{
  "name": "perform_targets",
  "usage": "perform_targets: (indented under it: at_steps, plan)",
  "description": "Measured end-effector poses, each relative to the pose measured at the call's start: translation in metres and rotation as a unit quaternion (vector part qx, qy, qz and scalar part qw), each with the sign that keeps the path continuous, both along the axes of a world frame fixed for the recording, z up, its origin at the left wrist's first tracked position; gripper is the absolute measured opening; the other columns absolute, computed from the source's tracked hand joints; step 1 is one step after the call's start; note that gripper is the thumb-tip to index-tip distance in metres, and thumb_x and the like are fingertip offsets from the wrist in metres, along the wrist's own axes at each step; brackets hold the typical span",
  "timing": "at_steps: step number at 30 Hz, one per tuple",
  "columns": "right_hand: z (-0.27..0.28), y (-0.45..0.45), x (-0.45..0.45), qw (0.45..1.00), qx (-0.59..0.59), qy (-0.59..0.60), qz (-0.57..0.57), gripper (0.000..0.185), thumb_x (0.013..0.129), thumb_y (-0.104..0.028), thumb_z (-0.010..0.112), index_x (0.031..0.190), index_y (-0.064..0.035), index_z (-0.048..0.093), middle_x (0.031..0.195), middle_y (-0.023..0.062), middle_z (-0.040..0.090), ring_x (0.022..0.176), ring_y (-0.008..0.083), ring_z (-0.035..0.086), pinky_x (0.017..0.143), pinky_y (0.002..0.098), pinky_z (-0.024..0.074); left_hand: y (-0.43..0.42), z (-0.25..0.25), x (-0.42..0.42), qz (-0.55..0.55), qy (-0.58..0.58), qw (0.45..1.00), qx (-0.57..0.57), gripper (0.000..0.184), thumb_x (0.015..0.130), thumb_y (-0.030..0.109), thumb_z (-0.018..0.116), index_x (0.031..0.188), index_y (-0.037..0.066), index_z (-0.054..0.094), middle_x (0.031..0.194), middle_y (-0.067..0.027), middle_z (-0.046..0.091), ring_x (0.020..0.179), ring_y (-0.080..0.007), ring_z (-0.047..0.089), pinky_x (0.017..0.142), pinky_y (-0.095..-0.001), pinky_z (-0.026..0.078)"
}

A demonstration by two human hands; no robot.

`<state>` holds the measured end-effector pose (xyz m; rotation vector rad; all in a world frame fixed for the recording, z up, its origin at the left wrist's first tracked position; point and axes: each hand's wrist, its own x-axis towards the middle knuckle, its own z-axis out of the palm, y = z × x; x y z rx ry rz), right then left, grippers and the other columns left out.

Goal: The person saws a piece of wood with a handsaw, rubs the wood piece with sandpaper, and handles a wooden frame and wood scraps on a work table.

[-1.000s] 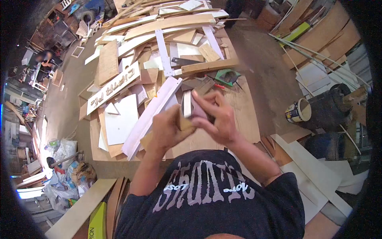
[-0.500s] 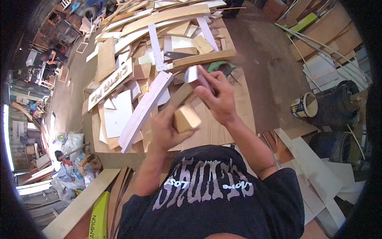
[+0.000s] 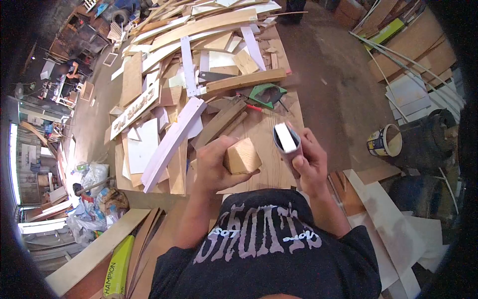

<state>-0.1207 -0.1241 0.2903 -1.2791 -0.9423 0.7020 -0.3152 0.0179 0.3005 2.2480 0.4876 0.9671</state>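
My left hand point(image 3: 215, 162) is closed around a light wooden block point(image 3: 243, 157), its pale squared end facing up toward me. In my right hand point(image 3: 312, 160) is a white block wrapped in dark sheet material point(image 3: 287, 140), gripped from the right side with the white core showing at its top end. The two held pieces are apart, both above the front of the wooden table point(image 3: 271, 179). Beyond them lie brown wooden strips point(image 3: 220, 122) and a green tool point(image 3: 268, 95) with a red part beside it.
Wood offcuts point(image 3: 219, 41) cover the far part of the table, with a lettered board point(image 3: 135, 110) and a pale lilac beam point(image 3: 172, 144) at left. Boards lean at right near a bucket point(image 3: 386, 141). Plastic bags point(image 3: 94, 179) lie at lower left. Another person point(image 3: 73, 70) is far left.
Both hands were close together and have since moved apart. My right hand with the wrapped block rose, then came down and to the right. The wooden block is now turned end-up.
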Motion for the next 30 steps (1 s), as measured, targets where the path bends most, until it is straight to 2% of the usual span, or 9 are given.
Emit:
perform_targets:
  at_steps: [2, 8, 14, 20, 23, 26, 28, 29, 30]
  plan:
    - [-0.008, -0.009, 0.005, 1.000, 0.018, 0.009, 0.017, 0.084, 0.087, -0.061, 0.066, 0.132, 0.0091, 0.057, 0.102, 0.0038, 0.049, 0.085, 0.0093, 0.051, 0.068, 0.0217, 0.0397, -0.004, -0.005, 0.009, -0.006, 0.008, 1.000, 0.003, 0.061, 0.058, 0.034, 0.094, 0.102, 0.007, 0.062, 0.085, -0.0095, 0.067, 0.072, -0.0250, 0.068, 0.065, -0.0335, 0.054]
    - [-0.023, -0.019, 0.032, 0.997, 0.037, 0.057, -0.025, 0.074, 0.094, -0.055, 0.059, 0.132, 0.0093, 0.056, 0.110, 0.0085, 0.054, 0.090, 0.0136, 0.057, 0.074, 0.0269, 0.0473, -0.011, -0.009, 0.030, -0.028, -0.024, 0.999, -0.011, 0.065, 0.058, 0.038, 0.093, 0.106, 0.007, 0.063, 0.088, -0.0096, 0.067, 0.076, -0.0278, 0.068, 0.067, -0.0359, 0.054]
    - [-0.022, -0.033, 0.053, 0.997, 0.034, 0.037, -0.050, 0.075, 0.095, -0.055, 0.058, 0.132, 0.0093, 0.055, 0.113, 0.0096, 0.056, 0.093, 0.0153, 0.059, 0.077, 0.0290, 0.0498, -0.027, 0.022, 0.061, -0.053, 0.068, 0.987, 0.132, 0.048, 0.059, 0.027, 0.082, 0.100, 0.007, 0.067, 0.094, -0.0073, 0.067, 0.086, -0.0277, 0.066, 0.076, -0.0380, 0.050]
    - [-0.009, -0.045, 0.072, 0.993, 0.085, 0.066, 0.048, 0.076, 0.092, -0.056, 0.062, 0.129, 0.0096, 0.058, 0.121, 0.0150, 0.054, 0.094, 0.0190, 0.062, 0.076, 0.0320, 0.0536, -0.026, 0.029, 0.074, -0.083, 0.056, 0.975, 0.198, 0.049, 0.054, 0.021, 0.077, 0.101, 0.006, 0.070, 0.092, -0.0067, 0.067, 0.084, -0.0273, 0.065, 0.075, -0.0390, 0.050]
    - [-0.003, -0.042, 0.074, 0.989, 0.097, 0.085, 0.074, 0.079, 0.091, -0.059, 0.062, 0.132, 0.0088, 0.056, 0.121, 0.0160, 0.054, 0.093, 0.0197, 0.063, 0.076, 0.0321, 0.0536, -0.022, 0.028, 0.078, -0.095, 0.044, 0.976, 0.190, 0.049, 0.059, 0.024, 0.081, 0.103, 0.006, 0.069, 0.090, -0.0083, 0.067, 0.084, -0.0274, 0.065, 0.074, -0.0384, 0.050]
    - [-0.008, -0.033, 0.069, 0.989, 0.106, 0.087, 0.054, 0.081, 0.090, -0.060, 0.061, 0.133, 0.0085, 0.056, 0.121, 0.0162, 0.054, 0.093, 0.0198, 0.063, 0.076, 0.0312, 0.0532, -0.019, 0.004, 0.078, -0.098, -0.034, 0.990, 0.092, 0.059, 0.065, 0.027, 0.089, 0.114, 0.005, 0.064, 0.099, -0.0125, 0.066, 0.084, -0.0266, 0.064, 0.072, -0.0373, 0.051]
    - [-0.004, -0.025, 0.063, 0.992, 0.106, 0.054, 0.032, 0.082, 0.090, -0.061, 0.060, 0.133, 0.0083, 0.056, 0.120, 0.0168, 0.054, 0.093, 0.0203, 0.062, 0.077, 0.0319, 0.0525, -0.029, -0.018, 0.075, -0.081, -0.216, 0.950, -0.211, 0.077, 0.064, 0.034, 0.094, 0.124, 0.004, 0.056, 0.110, -0.0166, 0.063, 0.086, -0.0257, 0.063, 0.072, -0.0369, 0.051]
    - [0.000, -0.022, 0.060, 0.995, 0.101, 0.018, 0.005, 0.083, 0.090, -0.063, 0.059, 0.133, 0.0081, 0.056, 0.118, 0.0175, 0.054, 0.094, 0.0208, 0.062, 0.078, 0.0326, 0.0519, -0.035, -0.028, 0.075, -0.065, -0.261, 0.936, -0.228, 0.087, 0.061, 0.034, 0.096, 0.127, 0.000, 0.051, 0.117, -0.0181, 0.060, 0.087, -0.0257, 0.062, 0.072, -0.0379, 0.051]
    - [0.003, -0.019, 0.057, 0.994, 0.104, 0.021, 0.009, 0.083, 0.090, -0.063, 0.059, 0.133, 0.0081, 0.056, 0.118, 0.0175, 0.054, 0.094, 0.0208, 0.062, 0.078, 0.0326, 0.0519, -0.031, -0.034, 0.071, -0.069, -0.206, 0.960, -0.176, 0.090, 0.060, 0.040, 0.096, 0.124, -0.003, 0.051, 0.112, -0.0172, 0.062, 0.086, -0.0253, 0.062, 0.072, -0.0368, 0.051]
